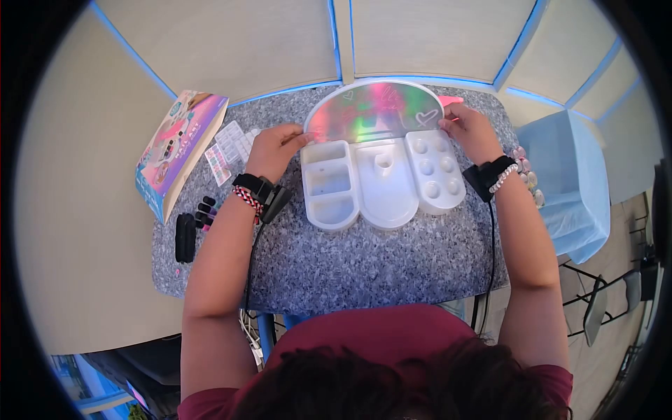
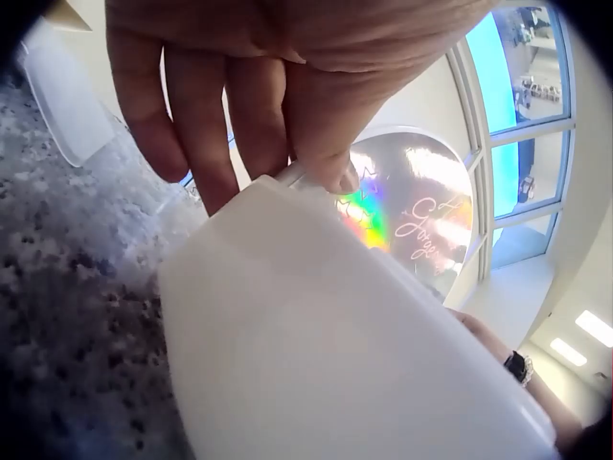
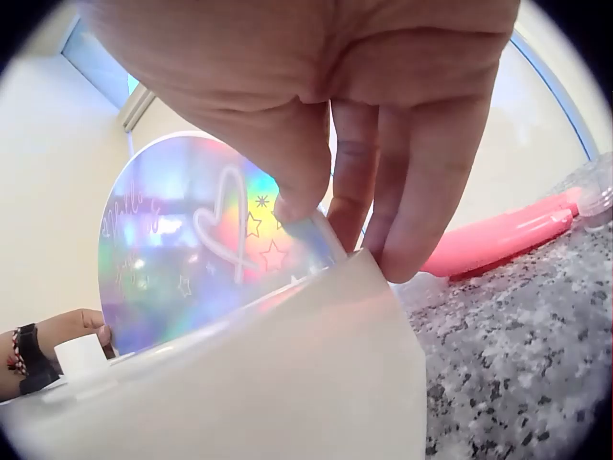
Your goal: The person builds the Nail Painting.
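Note:
A white tray unit with three joined sections stands on the speckled table, and an iridescent rounded panel with heart drawings rises along its back. My left hand pinches the panel's lower left edge; in the left wrist view the thumb and fingers of that hand meet at the tray's back corner. My right hand pinches the panel's right edge. The right wrist view shows this hand with its thumb in front of the panel and its fingers behind, above the white tray.
At the left are a colourful box, sticker sheets, small bottles and a black case. A pink object lies behind the right hand. Round beads or containers and a blue-covered bin are at the right.

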A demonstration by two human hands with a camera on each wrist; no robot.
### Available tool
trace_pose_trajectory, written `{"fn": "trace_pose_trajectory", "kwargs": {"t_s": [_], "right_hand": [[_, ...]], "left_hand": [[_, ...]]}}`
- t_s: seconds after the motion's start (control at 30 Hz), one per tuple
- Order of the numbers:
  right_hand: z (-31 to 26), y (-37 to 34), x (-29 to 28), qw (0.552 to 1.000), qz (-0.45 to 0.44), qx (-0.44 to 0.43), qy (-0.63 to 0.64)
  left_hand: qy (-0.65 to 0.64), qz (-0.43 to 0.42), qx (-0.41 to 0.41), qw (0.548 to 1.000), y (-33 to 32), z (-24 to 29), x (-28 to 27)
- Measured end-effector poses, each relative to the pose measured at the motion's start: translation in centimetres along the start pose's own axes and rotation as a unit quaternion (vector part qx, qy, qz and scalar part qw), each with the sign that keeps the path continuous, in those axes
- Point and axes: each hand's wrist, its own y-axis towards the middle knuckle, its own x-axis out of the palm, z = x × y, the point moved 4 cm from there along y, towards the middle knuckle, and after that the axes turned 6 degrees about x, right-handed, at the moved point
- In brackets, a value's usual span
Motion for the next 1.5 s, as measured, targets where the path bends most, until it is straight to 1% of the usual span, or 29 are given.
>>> {"fn": "trace_pose_trajectory", "kwargs": {"t_s": [0.07,0.1,0.2,0.27,0.37,0.5,0.57,0.7,0.77,0.8,0.87,0.9,0.97,1.0,1.07,1.17,1.3,1.37,1.4,1.43,1.47,1.5], "right_hand": [[0.4,0.0,0.3,1.0,-0.008,0.008,0.01],[0.7,0.0,0.4,1.0,-0.009,0.008,0.01],[1.2,0.1,0.6,0.999,-0.014,0.008,0.038],[1.2,0.2,0.6,1.0,-0.014,0.009,-0.008],[1.3,0.3,0.8,1.0,-0.019,0.007,-0.007],[0.5,-0.5,0.7,1.0,-0.015,0.025,-0.002],[1.1,-0.4,0.9,1.0,-0.005,0.023,0.016],[1.6,-0.3,1.0,0.999,-0.012,0.032,0.038],[0.9,-0.5,0.9,1.0,-0.008,0.016,0.016],[1.0,-0.5,1.0,1.0,-0.01,0.016,0.015],[1.3,-0.3,1.2,0.999,-0.018,0.029,0.036],[1.2,-0.3,1.2,0.999,-0.018,0.028,0.036],[1.0,-0.4,1.3,0.999,-0.01,0.016,0.026],[0.9,-0.4,1.3,0.999,-0.011,0.016,0.026],[0.9,-0.5,1.4,0.999,-0.011,0.016,0.027],[0.4,-0.5,1.2,1.0,-0.017,0.019,0.009],[0.4,-0.6,1.4,1.0,-0.014,0.022,0.01],[0.4,-0.7,1.3,1.0,-0.002,0.014,0.0],[0.4,-0.8,1.2,1.0,0.002,-0.006,-0.021],[0.3,-0.8,1.1,0.999,0.012,-0.024,-0.046],[0.4,-0.7,1.2,0.999,0.016,-0.025,-0.041],[-0.4,-1.0,1.0,0.999,0.018,-0.012,-0.048]], "left_hand": [[0.026,-0.028,-0.007,0.999,-0.1,0.8,0.0],[0.026,-0.027,-0.008,0.999,-0.1,0.4,0.1],[-0.003,-0.032,-0.006,0.999,0.0,-0.6,0.5],[-0.009,-0.021,-0.029,0.999,-0.2,-0.6,0.7],[0.018,-0.014,-0.042,0.999,-0.4,-0.3,0.8],[0.003,-0.001,-0.039,0.999,-0.9,1.2,0.9],[0.091,0.004,-0.053,0.994,-1.0,1.8,0.8],[0.104,-0.014,-0.033,0.994,-0.5,1.2,0.3],[0.041,-0.052,-0.039,0.997,-0.7,1.4,0.1],[0.04,-0.051,-0.041,0.997,-0.8,1.4,0.0],[-0.077,-0.106,-0.087,0.988,-1.1,1.3,0.3],[-0.077,-0.106,-0.087,0.988,-1.3,1.3,0.4],[-0.142,-0.143,-0.107,0.974,-2.2,1.0,1.3],[-0.142,-0.143,-0.108,0.973,-2.4,0.5,1.5],[-0.207,-0.154,-0.095,0.961,-2.8,0.2,2.0],[-0.226,-0.169,-0.103,0.954,-3.4,0.6,2.1],[-0.207,-0.17,-0.086,0.96,-3.7,0.4,2.0],[-0.07,-0.184,-0.077,0.977,-3.4,0.0,1.7],[-0.086,-0.163,-0.04,0.982,-3.8,0.8,1.7],[-0.075,-0.167,-0.031,0.983,-4.0,1.2,1.7],[-0.065,-0.173,-0.018,0.983,-3.9,1.2,1.5],[-0.097,-0.157,-0.026,0.982,-4.2,1.3,1.7]]}}
